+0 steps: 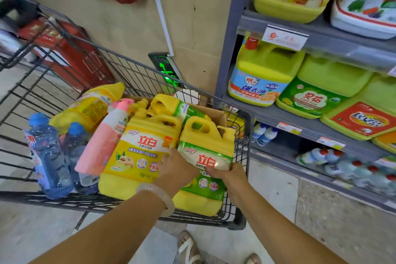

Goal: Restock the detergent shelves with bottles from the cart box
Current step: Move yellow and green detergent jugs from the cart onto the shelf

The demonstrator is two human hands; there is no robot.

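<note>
Left hand point(177, 169) and right hand point(230, 174) gripping yellow detergent jug point(205, 156), green-and-white label, moulded handle, lying in cart point(242, 150).

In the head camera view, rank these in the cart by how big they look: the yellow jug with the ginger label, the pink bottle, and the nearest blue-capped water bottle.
1. yellow ginger-label jug, clearly the largest.
2. pink bottle and blue-capped water bottle: these look about alike in length, so I won't rank them against each other.

Shop: wire cart point(137, 79), price-tagged shelves point(321, 34) stocked with detergent.
</note>
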